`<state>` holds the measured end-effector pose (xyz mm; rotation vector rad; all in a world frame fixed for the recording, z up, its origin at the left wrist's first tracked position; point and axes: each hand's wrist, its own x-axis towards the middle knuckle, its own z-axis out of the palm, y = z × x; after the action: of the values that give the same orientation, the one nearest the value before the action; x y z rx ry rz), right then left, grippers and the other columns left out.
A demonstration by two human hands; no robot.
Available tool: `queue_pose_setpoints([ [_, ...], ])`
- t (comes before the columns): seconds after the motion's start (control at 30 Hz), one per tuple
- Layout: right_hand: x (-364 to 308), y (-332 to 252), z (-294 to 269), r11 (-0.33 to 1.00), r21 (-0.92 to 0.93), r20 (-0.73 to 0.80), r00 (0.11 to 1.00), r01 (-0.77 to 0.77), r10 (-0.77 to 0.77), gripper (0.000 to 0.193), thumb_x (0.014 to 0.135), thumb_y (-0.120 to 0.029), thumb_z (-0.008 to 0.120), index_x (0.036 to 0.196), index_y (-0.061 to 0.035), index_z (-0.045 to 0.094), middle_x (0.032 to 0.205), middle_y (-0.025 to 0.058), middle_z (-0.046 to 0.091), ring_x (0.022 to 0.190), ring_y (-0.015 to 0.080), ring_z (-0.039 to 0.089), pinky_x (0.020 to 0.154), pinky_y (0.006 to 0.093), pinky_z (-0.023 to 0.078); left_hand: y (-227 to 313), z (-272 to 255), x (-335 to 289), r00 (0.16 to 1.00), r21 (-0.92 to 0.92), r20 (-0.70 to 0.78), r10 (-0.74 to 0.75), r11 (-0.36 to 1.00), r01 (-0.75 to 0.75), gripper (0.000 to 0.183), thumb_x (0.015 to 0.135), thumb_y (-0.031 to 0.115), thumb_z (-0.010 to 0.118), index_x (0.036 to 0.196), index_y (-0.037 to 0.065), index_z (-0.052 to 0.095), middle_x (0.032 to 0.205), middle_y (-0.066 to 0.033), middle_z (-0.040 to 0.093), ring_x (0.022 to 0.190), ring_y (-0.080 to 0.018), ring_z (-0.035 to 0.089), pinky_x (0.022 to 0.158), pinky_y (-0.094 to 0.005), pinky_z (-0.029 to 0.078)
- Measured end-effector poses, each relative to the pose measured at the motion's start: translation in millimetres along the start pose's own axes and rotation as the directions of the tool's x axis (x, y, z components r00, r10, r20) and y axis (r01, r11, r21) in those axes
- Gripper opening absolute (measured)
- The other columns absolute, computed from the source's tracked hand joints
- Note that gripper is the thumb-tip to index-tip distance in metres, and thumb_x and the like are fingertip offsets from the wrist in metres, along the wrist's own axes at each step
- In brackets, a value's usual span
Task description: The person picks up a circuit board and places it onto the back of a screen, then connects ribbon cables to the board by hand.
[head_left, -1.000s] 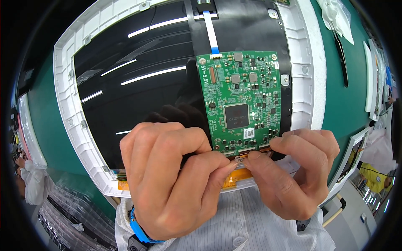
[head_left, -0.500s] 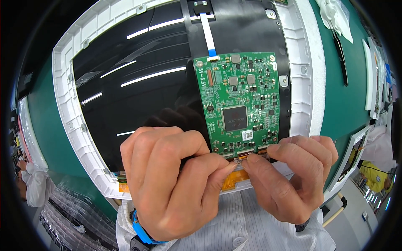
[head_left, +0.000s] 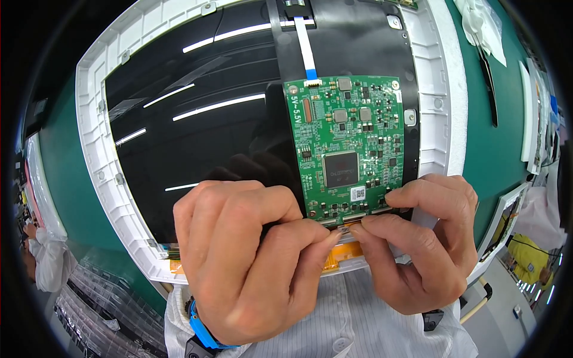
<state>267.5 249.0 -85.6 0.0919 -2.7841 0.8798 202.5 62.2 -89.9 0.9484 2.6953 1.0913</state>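
A green circuit board lies on the black back of a display panel, set inside a white plastic frame. At the board's near edge, where a row of connectors sits, an orange flat flex cable passes below. My left hand pinches the flex cable's end between thumb and index finger. Facing it, my right hand pinches the same end, with another finger against the board's lower right corner. The fingertips partly hide the cable's end. A white ribbon cable with a blue tip joins the board's far edge.
Black tweezers lie on the green mat at right, near a crumpled white wrapper. A smaller framed panel stands at lower right. Clear plastic trays are stacked at lower left. Other people appear at both sides.
The board and frame have shifted slightly right in view. My right hand's fingers have spread, one moving up onto the board's corner. My left hand keeps its pinch.
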Motion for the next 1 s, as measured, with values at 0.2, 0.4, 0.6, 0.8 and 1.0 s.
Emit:
queue_pose_setpoints([
  [0.2, -2.8, 1.5, 3.0, 1.000, -0.004, -0.027, 1.000, 0.004, -0.004, 0.034, 0.058, -0.005, 0.093, 0.088, -0.0059, 0.077, 0.099, 0.0114, 0.068, 0.087, 0.0258, 0.061, 0.075, 0.0368, 0.046, -0.1, 1.1, -1.3, 1.000, -0.010, -0.003, -0.003, 1.000, 0.003, 0.025, 0.062, 0.002, 0.089, 0.079, 0.002, 0.070, 0.088, -0.0088, 0.057, 0.079, -0.0243, 0.054, 0.070, -0.0396, 0.043],
  [0.4, -3.7, 4.4, 4.6, 1.000, 0.007, -0.039, 0.999, 0.022, -0.022, 0.034, 0.059, -0.006, 0.092, 0.090, -0.0064, 0.079, 0.098, 0.0113, 0.067, 0.087, 0.0260, 0.060, 0.073, 0.0354, 0.047, 3.1, 1.1, -2.6, 1.000, 0.015, 0.005, -0.017, 1.000, 0.017, 0.025, 0.063, 0.002, 0.089, 0.080, 0.002, 0.071, 0.089, -0.0087, 0.057, 0.080, -0.0246, 0.055, 0.075, -0.0426, 0.044],
  [0.6, -3.1, 2.5, 5.5, 1.000, 0.009, -0.036, 0.999, 0.009, -0.009, 0.032, 0.060, -0.007, 0.090, 0.090, -0.0065, 0.079, 0.099, 0.0109, 0.068, 0.087, 0.0269, 0.060, 0.074, 0.0349, 0.047, 4.9, 2.9, -3.4, 1.000, 0.031, -0.005, -0.017, 0.999, 0.017, 0.023, 0.065, 0.001, 0.087, 0.081, 0.002, 0.071, 0.090, -0.0089, 0.057, 0.081, -0.0253, 0.055, 0.079, -0.0439, 0.046],
  [0.8, -1.5, 1.0, 5.2, 1.000, 0.016, -0.030, 0.999, -0.013, 0.014, 0.029, 0.062, -0.008, 0.090, 0.088, -0.0065, 0.078, 0.097, 0.0102, 0.068, 0.086, 0.0273, 0.060, 0.073, 0.0353, 0.047, 6.4, 4.1, -3.8, 1.000, 0.035, -0.008, -0.029, 0.999, 0.029, 0.022, 0.066, 0.000, 0.087, 0.081, 0.001, 0.070, 0.091, -0.0094, 0.057, 0.082, -0.0260, 0.055, 0.079, -0.0435, 0.046],
  [1.0, 0.6, 1.5, 7.7, 0.997, 0.064, -0.038, 0.998, -0.049, 0.052, 0.027, 0.062, -0.007, 0.089, 0.086, -0.0068, 0.076, 0.095, 0.0095, 0.068, 0.082, 0.0258, 0.059, 0.071, 0.0346, 0.046, 5.7, 4.4, -2.9, 1.000, 0.042, -0.013, -0.025, 0.999, 0.025, 0.023, 0.066, 0.000, 0.087, 0.081, 0.001, 0.070, 0.092, -0.0099, 0.057, 0.083, -0.0266, 0.055, 0.076, -0.0419, 0.047],
])
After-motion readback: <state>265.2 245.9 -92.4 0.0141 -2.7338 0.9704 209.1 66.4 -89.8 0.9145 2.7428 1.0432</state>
